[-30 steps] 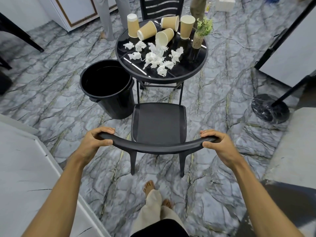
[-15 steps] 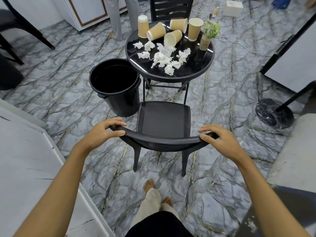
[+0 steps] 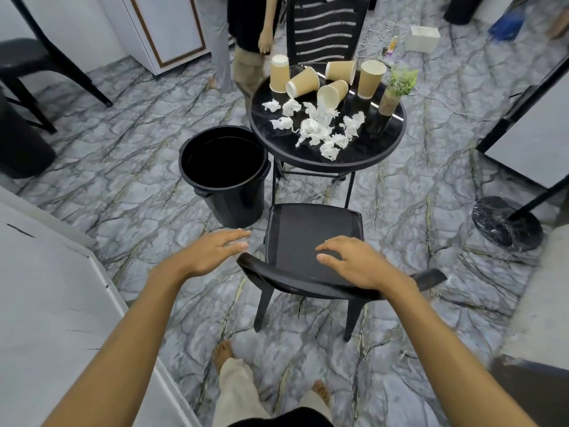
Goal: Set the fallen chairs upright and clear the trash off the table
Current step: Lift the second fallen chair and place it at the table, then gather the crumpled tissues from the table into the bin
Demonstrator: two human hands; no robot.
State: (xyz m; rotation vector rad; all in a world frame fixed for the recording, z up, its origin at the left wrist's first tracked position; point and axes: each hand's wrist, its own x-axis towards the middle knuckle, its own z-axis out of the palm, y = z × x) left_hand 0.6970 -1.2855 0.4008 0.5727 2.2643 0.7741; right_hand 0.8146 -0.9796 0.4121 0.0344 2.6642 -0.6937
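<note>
Head view
Chair near the person: the black chair stands upright on the marble floor, seat toward the desk, curved backrest nearest the camera.
Left hand: the left hand hovers palm down just left of the backrest end, fingers spread flat and loose, holding nothing and not touching the chair.
Right hand: the right hand is above the backrest and the rear of the seat, fingers extended and slightly curled, gripping nothing; whether the palm rests on the backrest cannot be told.
Desk: the round black desk stands just beyond the chair.
Trash on the desk: crumpled white tissues lie scattered across its middle; five brown paper cups sit at the far side, some tipped over, some standing.
Plant: a small potted plant stands at the desk's right edge.
Bin: an open black trash bin stands on the floor just left of the desk and chair.
Second chair: a slatted black chair stands upright behind the desk.
Other people: legs of standing people appear beyond the desk.
</note>
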